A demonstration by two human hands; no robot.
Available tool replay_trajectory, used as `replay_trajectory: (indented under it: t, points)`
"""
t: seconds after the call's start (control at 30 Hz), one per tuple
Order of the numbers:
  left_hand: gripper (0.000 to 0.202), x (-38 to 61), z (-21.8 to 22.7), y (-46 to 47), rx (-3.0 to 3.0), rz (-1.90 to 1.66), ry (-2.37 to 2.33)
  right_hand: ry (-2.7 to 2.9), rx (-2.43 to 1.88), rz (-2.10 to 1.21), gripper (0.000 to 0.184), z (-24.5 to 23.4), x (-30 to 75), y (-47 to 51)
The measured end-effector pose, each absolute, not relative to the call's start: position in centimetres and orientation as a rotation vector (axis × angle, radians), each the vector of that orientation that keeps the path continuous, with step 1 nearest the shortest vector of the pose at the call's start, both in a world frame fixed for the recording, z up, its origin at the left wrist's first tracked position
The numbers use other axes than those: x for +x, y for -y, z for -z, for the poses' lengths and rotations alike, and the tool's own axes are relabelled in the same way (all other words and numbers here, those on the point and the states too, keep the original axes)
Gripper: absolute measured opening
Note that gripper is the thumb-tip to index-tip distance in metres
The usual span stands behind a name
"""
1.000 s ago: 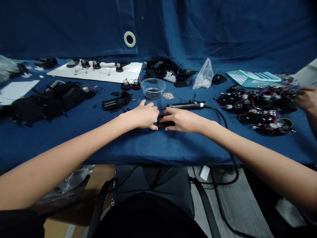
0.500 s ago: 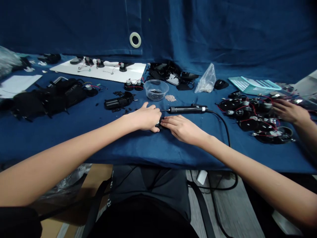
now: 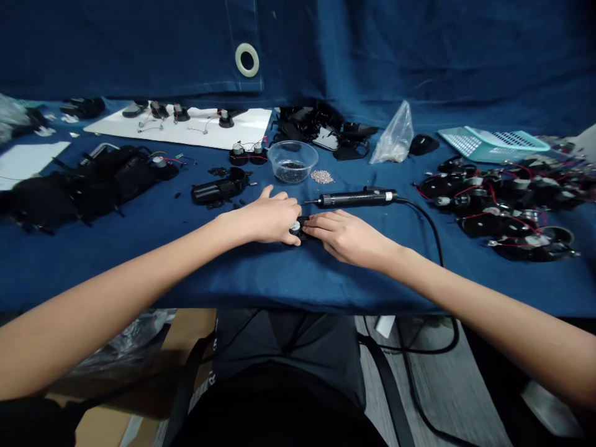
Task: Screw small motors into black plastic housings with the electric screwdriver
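Observation:
My left hand and my right hand meet over a small black part with a round silver motor-like disc on it, close to the table's middle. The fingers of my left hand curl around its left side. From the right, my right fingertips press together on its edge. Much of the part is hidden under the fingers. Just beyond my hands lies a black electric screwdriver, its bit pointing left. Behind it are a clear plastic bowl of small dark pieces and a small pile of metal screws.
Black housings with motors and red wires crowd the right side, near a turquoise basket. A clear bag stands behind. On the left lie a black ribbed part, black assemblies and a white board. The screwdriver's cable trails off the front edge.
Another person's hand at the far right has left the view. My view has shifted slightly. My hands stay on the black part, with a little more of its silver disc showing.

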State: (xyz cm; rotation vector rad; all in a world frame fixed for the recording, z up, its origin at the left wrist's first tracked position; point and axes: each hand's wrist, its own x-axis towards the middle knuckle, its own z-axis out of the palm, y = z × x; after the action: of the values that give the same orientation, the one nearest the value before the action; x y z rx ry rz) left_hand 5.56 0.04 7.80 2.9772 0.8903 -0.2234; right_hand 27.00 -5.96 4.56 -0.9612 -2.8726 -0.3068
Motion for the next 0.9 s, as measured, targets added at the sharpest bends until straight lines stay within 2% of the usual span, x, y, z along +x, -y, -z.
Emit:
replay_trajectory:
  t: [0.3, 0.6, 0.73, 0.9]
  points:
    - [0.057, 5.7, -7.3, -0.7, 2.883, 0.297, -0.975, 2.878, -0.966, 0.287, 0.041, -4.7, 26.9, 6.0]
    - [0.071, 5.3, -4.2, 0.4, 2.947, 0.036, -1.075, 2.851, -0.981, 0.222, 0.041, -4.6, 26.9, 6.0]
    - [0.070, 5.0, -4.0, 0.5, 2.927, -0.003, -1.077, 2.859, -0.965, 0.238, 0.041, -4.7, 26.9, 5.9]
    - [0.060, 5.0, -4.2, 0.4, 2.883, -0.062, -1.045, 2.873, -0.969, 0.265, 0.042, -4.6, 27.0, 5.9]
